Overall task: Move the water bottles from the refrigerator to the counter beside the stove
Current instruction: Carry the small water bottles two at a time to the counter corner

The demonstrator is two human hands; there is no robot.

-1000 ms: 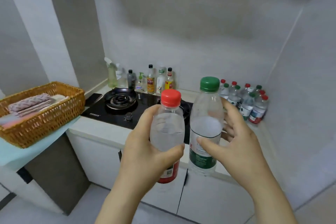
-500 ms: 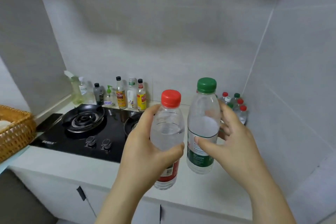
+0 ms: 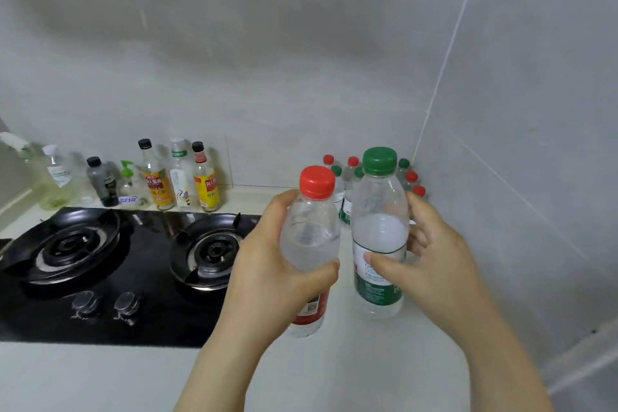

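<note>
My left hand [image 3: 267, 264] grips a clear water bottle with a red cap [image 3: 312, 237] around its middle. My right hand [image 3: 431, 264] holds a taller water bottle with a green cap [image 3: 379, 207] and a green label. Both bottles are upright, side by side, in the air above the white counter [image 3: 351, 354] to the right of the black gas stove [image 3: 110, 264]. Several water bottles with red and green caps [image 3: 346, 177] stand in the back right corner of the counter, partly hidden behind the two held bottles.
A row of sauce, oil and soap bottles [image 3: 160, 177] lines the wall behind the stove. Two burners [image 3: 207, 249] and two knobs [image 3: 125, 304] sit on the stove. Tiled walls close the counter at the back and right.
The view has come closer to the counter and turned right; the wicker basket is out of sight. Both hands still hold their bottles, now over the counter beside the stove.
</note>
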